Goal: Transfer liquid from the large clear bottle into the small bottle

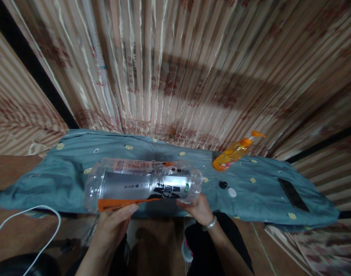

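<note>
A large clear plastic bottle [143,186] with a silver and orange label lies sideways in front of me, its neck towards the right. My left hand [116,220] grips its lower side near the base end, thumb along the label. Around the shoulder by the neck, my right hand [196,209] holds the other end; some of its fingers are hidden under the bottle. Just right of the neck lie a small black cap [223,184] and a white disc [232,192].
A blue-green cloth with yellow prints [261,199] covers the narrow table. Upright at its back stands an orange pump bottle [231,154]. A dark phone [293,194] lies at the right. Striped curtains [169,76] hang behind; a white cable [58,218] loops at lower left.
</note>
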A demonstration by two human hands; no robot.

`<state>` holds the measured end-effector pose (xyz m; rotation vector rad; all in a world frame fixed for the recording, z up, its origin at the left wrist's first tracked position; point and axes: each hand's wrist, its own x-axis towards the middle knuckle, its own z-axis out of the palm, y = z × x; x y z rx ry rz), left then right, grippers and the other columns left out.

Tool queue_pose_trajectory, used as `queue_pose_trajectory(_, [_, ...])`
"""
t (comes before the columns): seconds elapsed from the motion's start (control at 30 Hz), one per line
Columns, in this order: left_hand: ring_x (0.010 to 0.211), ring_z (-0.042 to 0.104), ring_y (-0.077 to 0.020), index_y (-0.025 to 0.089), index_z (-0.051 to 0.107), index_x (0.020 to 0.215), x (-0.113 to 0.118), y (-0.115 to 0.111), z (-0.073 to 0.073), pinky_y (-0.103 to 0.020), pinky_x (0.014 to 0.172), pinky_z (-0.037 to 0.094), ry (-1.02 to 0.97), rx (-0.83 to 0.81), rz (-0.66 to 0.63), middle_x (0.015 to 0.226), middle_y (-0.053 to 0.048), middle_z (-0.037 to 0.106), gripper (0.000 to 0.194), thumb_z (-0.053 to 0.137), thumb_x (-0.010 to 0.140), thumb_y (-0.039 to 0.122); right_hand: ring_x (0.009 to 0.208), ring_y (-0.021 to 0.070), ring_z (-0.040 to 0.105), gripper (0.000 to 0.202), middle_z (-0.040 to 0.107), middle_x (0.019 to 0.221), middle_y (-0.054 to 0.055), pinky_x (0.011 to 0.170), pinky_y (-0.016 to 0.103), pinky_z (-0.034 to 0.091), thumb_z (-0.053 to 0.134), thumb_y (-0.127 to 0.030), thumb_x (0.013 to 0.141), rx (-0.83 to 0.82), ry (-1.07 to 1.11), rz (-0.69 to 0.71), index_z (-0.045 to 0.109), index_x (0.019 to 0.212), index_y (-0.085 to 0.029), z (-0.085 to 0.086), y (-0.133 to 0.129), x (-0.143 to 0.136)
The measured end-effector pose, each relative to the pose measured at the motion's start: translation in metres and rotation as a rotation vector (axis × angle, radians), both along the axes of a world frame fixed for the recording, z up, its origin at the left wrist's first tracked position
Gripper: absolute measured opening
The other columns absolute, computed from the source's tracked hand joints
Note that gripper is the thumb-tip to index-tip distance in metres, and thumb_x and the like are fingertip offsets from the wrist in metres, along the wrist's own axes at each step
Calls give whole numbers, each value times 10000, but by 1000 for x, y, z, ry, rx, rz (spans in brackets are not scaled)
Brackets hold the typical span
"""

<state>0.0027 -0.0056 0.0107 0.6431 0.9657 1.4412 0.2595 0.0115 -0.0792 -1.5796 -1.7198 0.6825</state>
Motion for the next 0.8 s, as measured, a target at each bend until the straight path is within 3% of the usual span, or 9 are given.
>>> queue_pose_trajectory(0.17, [811,743,-250,210,777,677,-3,0,-1,-361,869,578,11,9,-53,779,-45,801,128,825,561,232,815,265,724,249,765,827,65,718,347,587,751,-382,699,9,-14,8,725,850,-186,0,0,0])
queue_pose_trajectory(0.37, [773,741,-228,205,784,693,3,-2,6,-324,840,581,-13,-34,14,751,-27,798,118,795,576,196,818,271,728,235,764,804,57,736,359,590,752,-365,695,14,-47,8,715,849,-191,4,0,-1])
queue_pose_trajectory(0.53, [822,744,-288,195,785,688,0,0,2,-413,887,574,23,-28,-28,776,-63,801,165,835,552,274,809,267,729,217,769,803,50,755,362,590,758,-360,684,22,-32,1,717,824,-199,7,0,-2])
queue_pose_trajectory(0.8, [763,742,-252,185,780,688,3,-2,5,-355,852,584,34,-41,5,719,-48,790,160,822,551,255,815,261,728,246,777,849,57,749,363,597,758,-363,697,-24,57,26,734,872,-193,2,0,0])
